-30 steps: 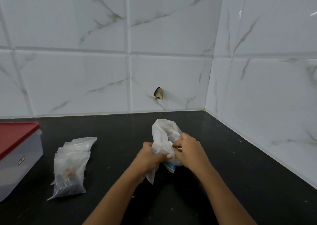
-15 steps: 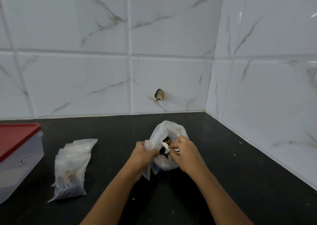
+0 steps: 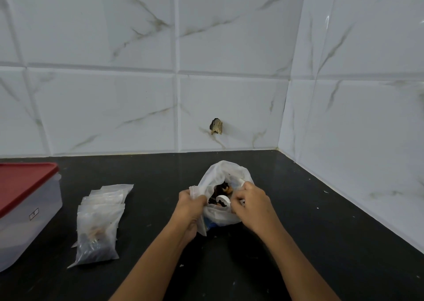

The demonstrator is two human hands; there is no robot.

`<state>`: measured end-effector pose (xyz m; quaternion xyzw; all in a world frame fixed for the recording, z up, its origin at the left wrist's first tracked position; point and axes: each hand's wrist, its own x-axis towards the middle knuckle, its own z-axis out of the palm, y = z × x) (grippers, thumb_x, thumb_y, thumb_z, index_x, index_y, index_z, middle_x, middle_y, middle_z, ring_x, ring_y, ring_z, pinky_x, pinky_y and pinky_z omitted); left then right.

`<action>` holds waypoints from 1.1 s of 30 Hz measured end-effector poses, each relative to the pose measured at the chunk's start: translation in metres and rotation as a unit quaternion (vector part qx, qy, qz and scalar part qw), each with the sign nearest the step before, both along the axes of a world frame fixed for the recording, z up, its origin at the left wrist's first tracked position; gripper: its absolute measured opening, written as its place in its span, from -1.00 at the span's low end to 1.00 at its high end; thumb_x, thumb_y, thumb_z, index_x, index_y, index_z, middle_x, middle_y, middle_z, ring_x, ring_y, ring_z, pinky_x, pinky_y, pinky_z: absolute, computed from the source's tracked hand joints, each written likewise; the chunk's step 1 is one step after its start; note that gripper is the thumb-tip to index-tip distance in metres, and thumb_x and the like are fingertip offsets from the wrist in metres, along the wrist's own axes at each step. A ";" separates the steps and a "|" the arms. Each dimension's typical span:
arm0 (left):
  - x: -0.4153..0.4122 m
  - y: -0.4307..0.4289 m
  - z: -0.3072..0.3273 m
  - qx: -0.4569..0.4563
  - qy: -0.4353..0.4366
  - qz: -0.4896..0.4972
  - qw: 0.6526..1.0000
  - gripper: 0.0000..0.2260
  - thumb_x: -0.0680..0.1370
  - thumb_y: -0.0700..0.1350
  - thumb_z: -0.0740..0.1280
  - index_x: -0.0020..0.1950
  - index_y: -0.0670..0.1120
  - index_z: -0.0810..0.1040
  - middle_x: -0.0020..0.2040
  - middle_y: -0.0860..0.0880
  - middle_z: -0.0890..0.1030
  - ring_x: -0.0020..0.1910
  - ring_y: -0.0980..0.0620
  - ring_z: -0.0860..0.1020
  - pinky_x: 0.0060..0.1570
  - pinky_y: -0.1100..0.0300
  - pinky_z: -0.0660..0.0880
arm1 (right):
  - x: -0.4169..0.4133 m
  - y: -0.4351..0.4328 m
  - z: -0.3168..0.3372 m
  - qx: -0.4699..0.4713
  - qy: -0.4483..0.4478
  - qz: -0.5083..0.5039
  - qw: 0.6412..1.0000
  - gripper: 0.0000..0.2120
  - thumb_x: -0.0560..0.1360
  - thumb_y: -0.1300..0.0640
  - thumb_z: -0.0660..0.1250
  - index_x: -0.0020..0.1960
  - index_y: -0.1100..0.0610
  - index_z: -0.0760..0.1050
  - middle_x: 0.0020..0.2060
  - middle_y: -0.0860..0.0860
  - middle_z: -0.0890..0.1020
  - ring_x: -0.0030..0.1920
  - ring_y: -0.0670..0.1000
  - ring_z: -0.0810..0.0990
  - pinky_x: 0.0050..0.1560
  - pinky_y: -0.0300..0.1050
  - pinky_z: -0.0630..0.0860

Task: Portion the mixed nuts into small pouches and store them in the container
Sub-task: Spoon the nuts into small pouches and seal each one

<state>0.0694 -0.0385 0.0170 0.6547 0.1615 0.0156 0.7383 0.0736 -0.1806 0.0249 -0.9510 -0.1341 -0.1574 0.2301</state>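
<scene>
Nearest, the two forearms come in from the near edge of the table (image 3: 321, 231) and meet at the bag (image 3: 226, 215), which stands about midway along the table, left of its back right corner. The left hand (image 3: 191, 200) has its fingers curled round the bag's left rim. The right hand (image 3: 249, 199) pinches the right rim. Between them the mouth is pulled wide and faces up. Inside it are the dark mixed nuts (image 3: 221, 189) and a small white round thing (image 3: 223, 200) that I cannot identify.

The next move likely turns on where the pouches (image 3: 101, 220) lie. They are well to the left of the bag, apart from it and flat on the table. They overlap in a stack whose long axis runs from the near edge toward the back edge. The left hand is plainly the nearer one, so it would probably let go to fetch a pouch while the right keeps the mouth open. The nearest pouch shows dark contents at its near end; whether the others are filled I cannot tell.

Further left, at the table's left edge, stands the container (image 3: 27, 227). Its red lid (image 3: 23, 181) is on, so storing has yet to begin. Behind everything rises the tiled wall (image 3: 114, 105).
</scene>
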 end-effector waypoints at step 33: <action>-0.007 0.001 0.002 0.205 -0.018 -0.018 0.978 -0.65 0.48 -0.21 0.34 0.14 -0.11 0.22 0.00 -0.07 0.40 -0.14 0.05 0.42 -0.20 0.17 0.41 | -0.009 -0.003 0.006 0.148 -0.002 0.051 0.988 -0.87 0.44 0.27 0.32 -0.14 0.18 0.65 -0.26 -0.15 0.41 -0.17 -0.09 0.50 -0.09 -0.23 0.50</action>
